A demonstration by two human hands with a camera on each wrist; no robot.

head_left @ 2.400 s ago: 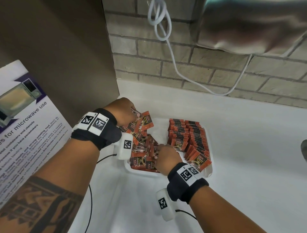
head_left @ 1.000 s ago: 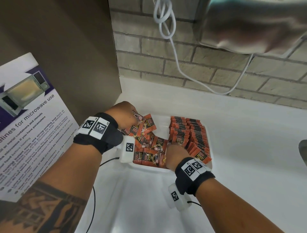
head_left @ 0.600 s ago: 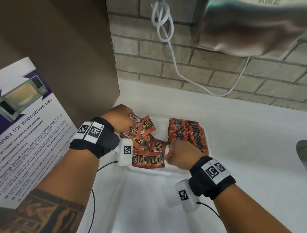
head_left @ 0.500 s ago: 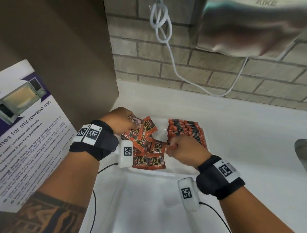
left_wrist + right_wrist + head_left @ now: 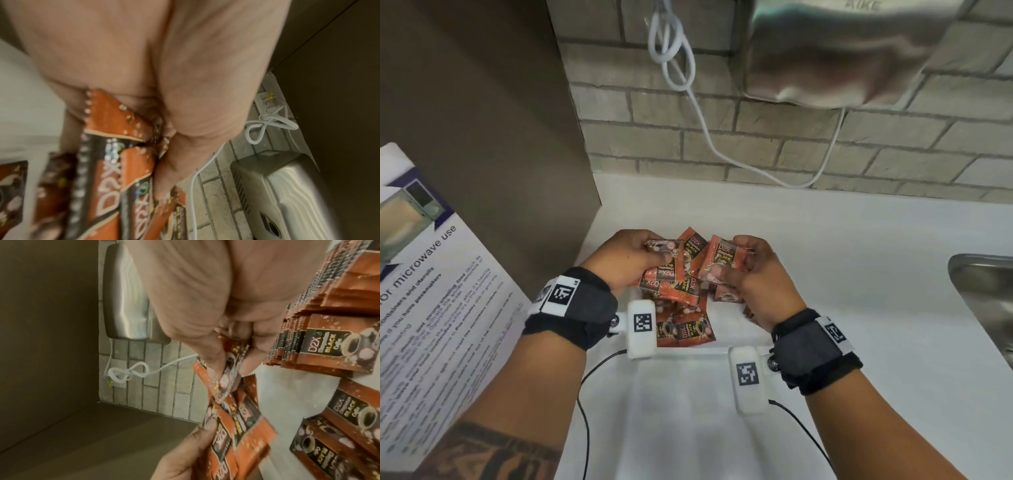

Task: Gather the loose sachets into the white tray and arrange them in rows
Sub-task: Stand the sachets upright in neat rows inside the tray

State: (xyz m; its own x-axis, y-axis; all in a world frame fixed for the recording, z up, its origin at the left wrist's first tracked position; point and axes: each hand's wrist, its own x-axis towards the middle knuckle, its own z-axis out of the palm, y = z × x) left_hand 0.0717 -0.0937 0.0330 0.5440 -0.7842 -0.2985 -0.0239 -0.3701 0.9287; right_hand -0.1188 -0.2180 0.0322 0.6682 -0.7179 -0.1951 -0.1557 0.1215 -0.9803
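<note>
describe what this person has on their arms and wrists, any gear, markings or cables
Both forearms are bare, with no sleeves. The left wrist band and right wrist band are black fabric, each with white tags printed with black square codes. A white rounded block with a printed code hangs inside each wrist, left camera block and right camera block, each trailing a thin black cable. A dark patterned tattoo covers the left forearm.

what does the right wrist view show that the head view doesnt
Only the right wrist view shows the neat row of sachets standing on edge; in the head view the right hand covers it. Only the head view shows the microwave poster, the sink and both wristbands. Both show each hand pinching sachets, the left hand holding several, plus the hand dryer and its white cable.
</note>
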